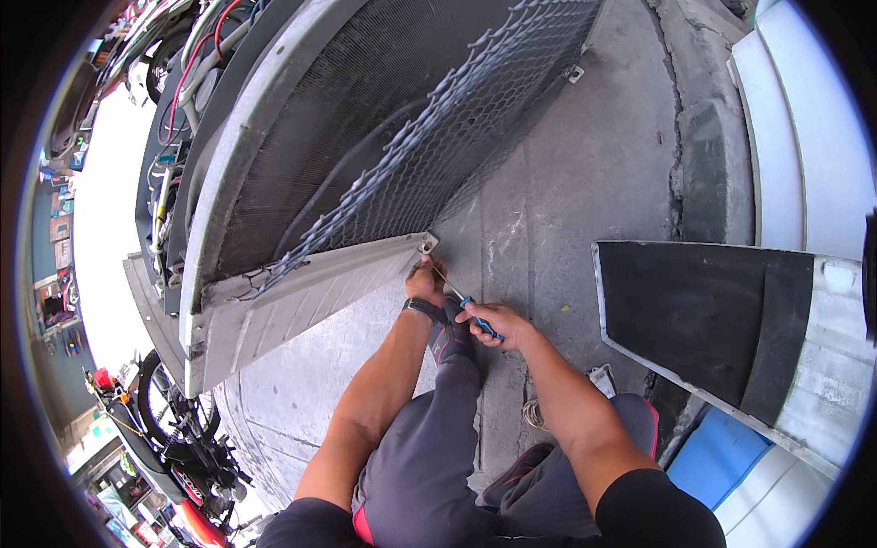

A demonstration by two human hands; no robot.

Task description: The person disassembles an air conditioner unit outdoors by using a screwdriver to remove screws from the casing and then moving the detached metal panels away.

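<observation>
My right hand (pixel 501 326) is wrapped round the blue and black handle of a screwdriver (pixel 451 283). Its thin metal shaft slants up and left toward a small bracket (pixel 427 244) on the lower corner of a white metal panel (pixel 306 297). Just below that bracket, my left hand (pixel 424 281) has its fingers closed; what they pinch, if anything, is too small to tell. The panel forms the near side of a large metal housing. Grey wire mesh (pixel 425 137) stands along the housing's open face, before a dark finned coil (pixel 338 100).
Wires and pipes (pixel 187 82) crowd the housing's left side. A loose panel with black lining (pixel 685 320) lies on the right, near a blue object (pixel 719 455). A motorcycle (pixel 174 429) stands at lower left. Cracked concrete floor (pixel 594 183) extends beyond the mesh.
</observation>
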